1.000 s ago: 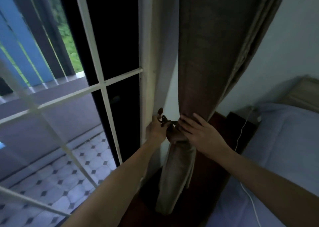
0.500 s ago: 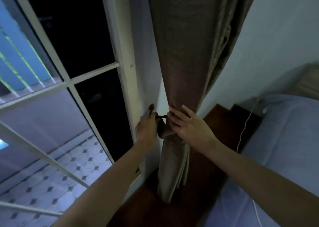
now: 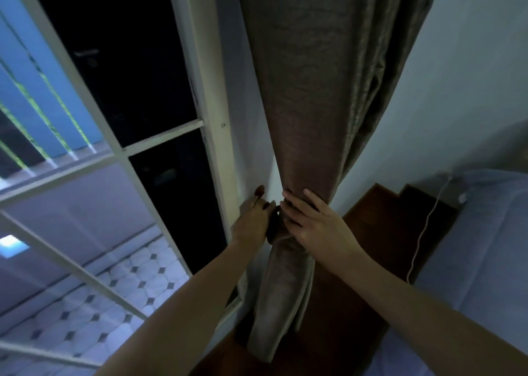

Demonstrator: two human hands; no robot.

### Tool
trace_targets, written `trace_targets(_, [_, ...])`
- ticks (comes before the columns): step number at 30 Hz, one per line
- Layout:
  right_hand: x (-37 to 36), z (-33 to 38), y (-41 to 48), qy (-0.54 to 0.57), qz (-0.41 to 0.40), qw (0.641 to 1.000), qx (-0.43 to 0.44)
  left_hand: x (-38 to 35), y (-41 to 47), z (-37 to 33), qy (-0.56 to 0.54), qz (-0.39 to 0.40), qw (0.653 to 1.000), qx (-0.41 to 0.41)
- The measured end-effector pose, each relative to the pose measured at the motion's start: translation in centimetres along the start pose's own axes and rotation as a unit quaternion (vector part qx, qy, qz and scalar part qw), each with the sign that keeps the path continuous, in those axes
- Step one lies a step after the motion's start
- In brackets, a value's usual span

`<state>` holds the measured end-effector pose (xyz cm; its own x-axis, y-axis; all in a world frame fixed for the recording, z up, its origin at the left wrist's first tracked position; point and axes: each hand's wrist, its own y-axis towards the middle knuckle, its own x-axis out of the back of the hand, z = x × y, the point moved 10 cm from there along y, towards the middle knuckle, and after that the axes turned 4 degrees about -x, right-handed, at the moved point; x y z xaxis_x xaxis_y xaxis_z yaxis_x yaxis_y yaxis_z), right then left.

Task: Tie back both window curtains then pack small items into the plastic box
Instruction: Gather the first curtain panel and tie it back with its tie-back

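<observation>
A brown curtain [image 3: 308, 95] hangs gathered into a narrow bunch beside the white window frame [image 3: 211, 135]. A dark tieback band [image 3: 274, 227] wraps the bunch at its waist. My left hand [image 3: 253, 221] pinches the band's end against the frame, just below a small dark hook [image 3: 259, 190] on the wall. My right hand [image 3: 317, 227] lies on the front of the bunch with its fingers curled over the band and the cloth. The plastic box and the small items are out of view.
A window with white bars [image 3: 85, 169] fills the left, with a tiled floor outside. A dark wooden bedside surface [image 3: 368, 212] lies under the curtain. A bed with a bluish sheet [image 3: 485, 249] is at the right, and a white cable [image 3: 423, 232] hangs over its edge.
The view has swung right, so the curtain and both hands sit more centrally. My hands stay at the waist of the curtain; my left hand has moved closer to the hook.
</observation>
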<state>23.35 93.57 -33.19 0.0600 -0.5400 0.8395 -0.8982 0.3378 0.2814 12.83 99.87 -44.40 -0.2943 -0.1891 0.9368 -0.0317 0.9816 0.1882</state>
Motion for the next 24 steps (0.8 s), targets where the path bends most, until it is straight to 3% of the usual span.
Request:
trace_targets(4, [0.1, -0.1, 0.2, 0.032, -0.01, 0.999, -0.018, -1.1, -0.6, 0.8, 0.059, 0.064, 0.996, 0.01])
trace_targets(8, [-0.1, -0.2, 0.0, 0.063, 0.003, 0.997, -0.044, 0.4, -2.2, -0.5, 0.022, 0.109, 0.994, 0.019])
trace_targets(14, [1.5, -0.8, -1.3, 0.156, -0.069, 0.983, -0.071, 5.3, -4.1, -4.1, -0.056, -0.017, 0.99, -0.127])
trace_targets(17, [2.6, -1.4, -3.7, 0.262, -0.128, 0.949, -0.118, 7.8, -4.8, -5.4, -0.114, -0.036, 0.982, -0.145])
trace_targets(20, [1.9, -3.6, -7.1, 0.362, -0.172, 0.882, -0.249, 9.8, -5.3, -5.4, -0.148, -0.067, 0.978, -0.132])
trace_targets(22, [-0.4, -5.0, -9.2, 0.401, -0.151, 0.842, -0.329, 10.4, -6.1, -4.1, -0.177, -0.098, 0.974, -0.104])
trace_targets(24, [-4.1, -5.2, -10.4, 0.43, -0.068, 0.822, -0.368, 10.7, -7.6, -1.9, -0.225, -0.156, 0.962, -0.008])
